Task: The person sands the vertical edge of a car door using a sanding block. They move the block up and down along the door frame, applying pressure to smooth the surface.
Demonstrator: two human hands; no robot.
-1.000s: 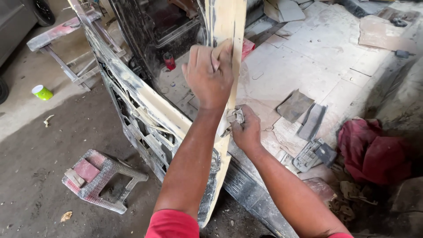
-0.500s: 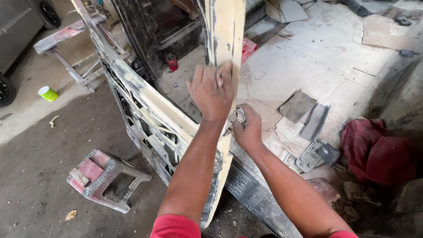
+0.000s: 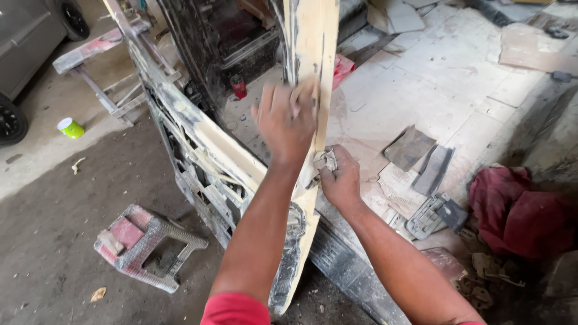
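Cream filler: coated over the upright car door edge, patchy and dull.
Left hand: pressed flat, fingers spread, on that edge.
Right hand: clenched on a crumpled sandpaper scrap.
Surroundings: overturned plastic stool, red rag, green cup.

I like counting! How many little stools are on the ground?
1. The pink and grey stool lies tipped over on the dusty floor, to the left of the person's left hand and the car door. Others may be hidden behind the door.
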